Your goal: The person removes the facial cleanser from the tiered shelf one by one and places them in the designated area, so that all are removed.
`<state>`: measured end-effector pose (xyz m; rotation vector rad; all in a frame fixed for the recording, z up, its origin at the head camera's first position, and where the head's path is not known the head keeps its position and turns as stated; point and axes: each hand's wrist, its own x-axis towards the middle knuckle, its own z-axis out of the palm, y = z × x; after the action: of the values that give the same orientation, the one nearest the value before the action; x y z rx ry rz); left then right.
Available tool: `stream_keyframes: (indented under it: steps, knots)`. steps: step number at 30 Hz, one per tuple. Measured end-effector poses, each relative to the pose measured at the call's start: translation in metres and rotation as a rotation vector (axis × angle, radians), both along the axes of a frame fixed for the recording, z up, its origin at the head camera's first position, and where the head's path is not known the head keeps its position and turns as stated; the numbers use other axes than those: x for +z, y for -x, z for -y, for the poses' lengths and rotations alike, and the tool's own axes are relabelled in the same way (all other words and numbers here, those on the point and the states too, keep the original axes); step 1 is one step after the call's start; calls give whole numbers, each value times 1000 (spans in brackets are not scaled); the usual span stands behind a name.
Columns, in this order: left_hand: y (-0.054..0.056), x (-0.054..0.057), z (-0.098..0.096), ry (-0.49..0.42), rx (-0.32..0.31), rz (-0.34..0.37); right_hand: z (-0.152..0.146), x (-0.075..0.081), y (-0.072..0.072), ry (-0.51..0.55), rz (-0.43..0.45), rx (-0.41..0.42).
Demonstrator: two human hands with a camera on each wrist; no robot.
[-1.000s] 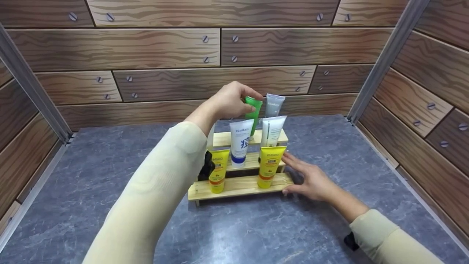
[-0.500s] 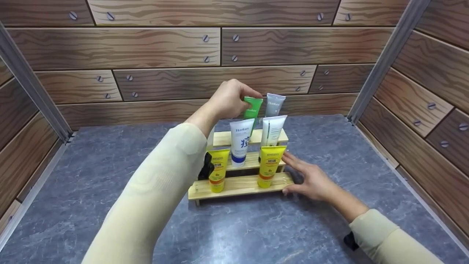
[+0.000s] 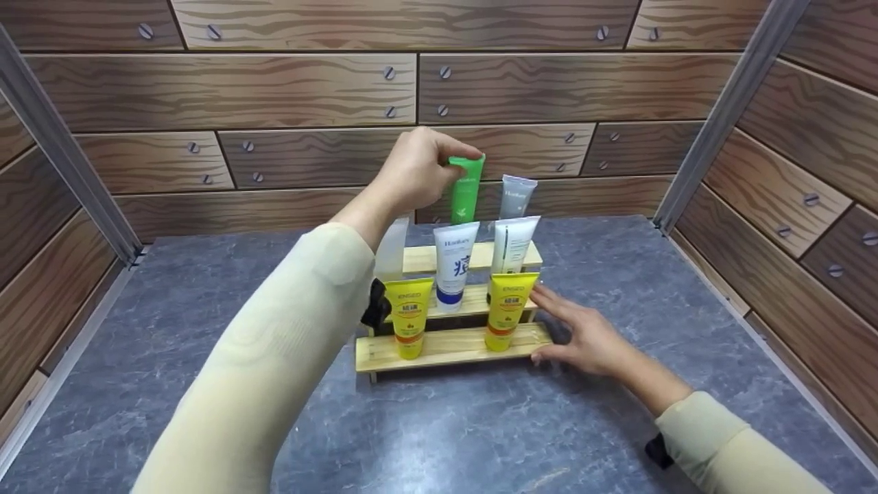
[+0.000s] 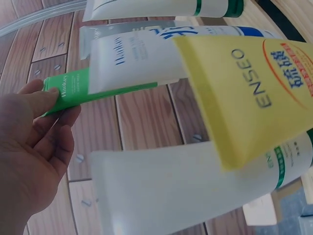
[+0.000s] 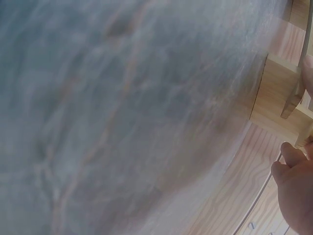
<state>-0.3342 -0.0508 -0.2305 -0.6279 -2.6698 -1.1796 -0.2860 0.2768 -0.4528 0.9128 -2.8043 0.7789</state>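
Note:
My left hand (image 3: 418,168) pinches a green squeeze tube (image 3: 466,195) by its flat top end, above the back of a three-tier wooden rack (image 3: 384,351). The left wrist view shows thumb and fingers on the green tube (image 4: 73,88), partly covered by a white tube with blue lettering (image 4: 132,51). My right hand (image 3: 590,339) touches the rack's right end, thumb at the lower shelf corner and fingers extended along the side. In the right wrist view its fingertips (image 5: 292,155) meet the pale wood of the rack (image 5: 276,93).
Two yellow tubes (image 3: 508,312) stand on the lowest shelf. On the middle shelf are a white-and-blue tube (image 3: 453,264) and a white-and-green one (image 3: 513,247). A grey tube (image 3: 516,197) stands at the back right, another white tube (image 3: 392,250) beside my left forearm. Wood-patterned walls (image 3: 309,89) enclose the table.
My left hand has risen and shifted slightly left, lifting the green tube off the top shelf, above the white-and-blue tube. The right hand stays at the rack's end.

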Motion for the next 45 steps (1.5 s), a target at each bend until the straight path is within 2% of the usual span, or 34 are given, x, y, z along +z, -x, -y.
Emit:
stream_keyframes:
  steps: [4,13,20,30,39,45]
  knots:
    - [-1,8,8,-18,27,-42,1,0,0,4,9,-2]
    - [-6,22,34,-95,83,-70,1,0,1,1,17,-7]
    - [-9,32,52,-193,121,-95,0,0,1,-1,-3,1]
    - [-17,46,79,-277,177,-175,0,0,1,6,0,-3]
    - [-24,51,108,-281,235,-212,1,1,2,-3,11,-12]
    - [-27,47,127,-292,259,-220,1,0,1,-7,22,-16]
